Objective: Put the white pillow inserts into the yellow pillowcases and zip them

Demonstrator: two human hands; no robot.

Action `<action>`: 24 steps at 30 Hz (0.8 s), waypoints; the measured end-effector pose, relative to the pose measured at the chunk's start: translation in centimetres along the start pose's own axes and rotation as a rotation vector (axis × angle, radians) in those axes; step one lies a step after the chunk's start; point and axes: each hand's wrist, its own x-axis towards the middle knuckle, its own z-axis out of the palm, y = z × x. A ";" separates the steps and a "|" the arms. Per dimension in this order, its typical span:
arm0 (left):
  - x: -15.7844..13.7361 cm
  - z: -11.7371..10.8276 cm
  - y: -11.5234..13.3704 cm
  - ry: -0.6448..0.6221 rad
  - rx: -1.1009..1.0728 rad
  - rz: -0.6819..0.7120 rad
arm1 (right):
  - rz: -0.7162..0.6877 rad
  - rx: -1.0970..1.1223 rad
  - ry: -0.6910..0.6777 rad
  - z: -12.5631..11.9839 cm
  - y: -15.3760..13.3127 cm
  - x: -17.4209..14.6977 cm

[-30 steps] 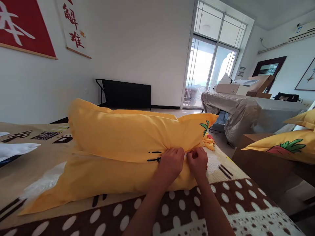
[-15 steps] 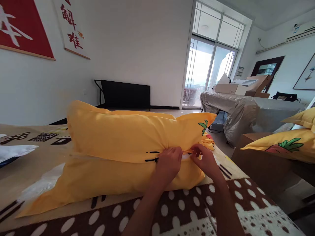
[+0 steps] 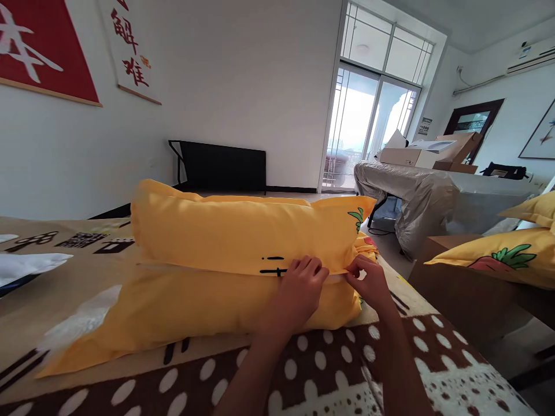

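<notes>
A stuffed yellow pillowcase lies across a patterned blanket, with a long opening running along its near side. Black marks and a green leaf print show on its upper flap. My left hand has its fingers curled over the flap's edge, right of the black marks. Close by on the right, my right hand pinches the same edge near the pillowcase's right end. A thin strip of white shows in the opening between the hands.
More yellow pillows with a carrot print rest on a brown box at right. Behind stands a plastic-covered piece of furniture bearing cardboard boxes. White cloth and clear plastic lie at left.
The flap's edge now lies straighter and flatter between my hands, its bunched folds smoothed. My right hand has moved slightly right and pinches the edge there; my left hand shifted slightly right.
</notes>
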 end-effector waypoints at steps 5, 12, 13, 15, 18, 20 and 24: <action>-1.0 -0.7 -2.8 0.088 -0.053 -0.206 | 0.034 -0.030 0.001 -0.6 0.3 0.0; -4.9 -3.2 -11.0 0.130 0.063 -0.634 | 0.038 0.067 -0.007 -1.0 0.4 -0.1; -5.6 -3.7 -12.4 0.123 0.048 -0.667 | 0.043 0.083 -0.018 -1.1 0.5 -0.1; -7.1 -4.8 -15.3 0.142 -0.030 -0.750 | 0.059 0.120 -0.050 -1.3 0.6 -0.1; -9.6 -6.4 -19.4 0.240 -0.128 -0.933 | 0.121 0.188 -0.182 -1.5 0.8 -0.3; -11.2 -7.4 -21.8 0.297 -0.105 -1.043 | 0.186 0.250 -0.337 -1.6 1.0 -0.5; -13.3 -9.5 -25.3 0.427 -0.011 -1.172 | 0.336 0.309 -0.626 -2.2 1.1 -0.9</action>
